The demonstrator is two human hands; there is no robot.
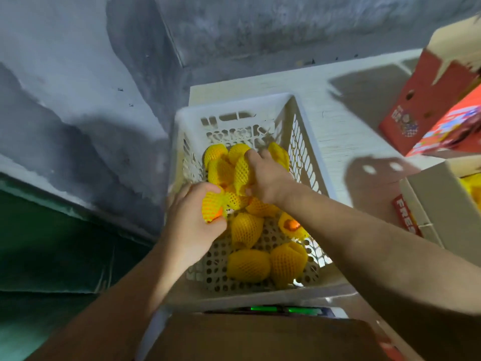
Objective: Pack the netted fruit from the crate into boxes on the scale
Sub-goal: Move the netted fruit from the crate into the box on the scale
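A white perforated plastic crate point(229, 110) stands in front of me and holds several oranges wrapped in yellow foam netting point(248, 264). Inside the crate, my left hand point(191, 217) grips one netted fruit point(212, 208) whose orange skin shows at the net's open end. My right hand point(265, 175) curls over another netted fruit point(242, 173) near the crate's far side. A brown cardboard box point(260, 337) sits at the bottom of the view, with the green lit display of the scale point(286, 309) just beyond its far edge.
Red printed cartons point(426, 105) stand at the upper right on a white table point(338, 126). A white carton point(440, 199) with yellow netted fruit inside sits at the right edge. A grey wall and a green surface point(52, 243) lie to the left.
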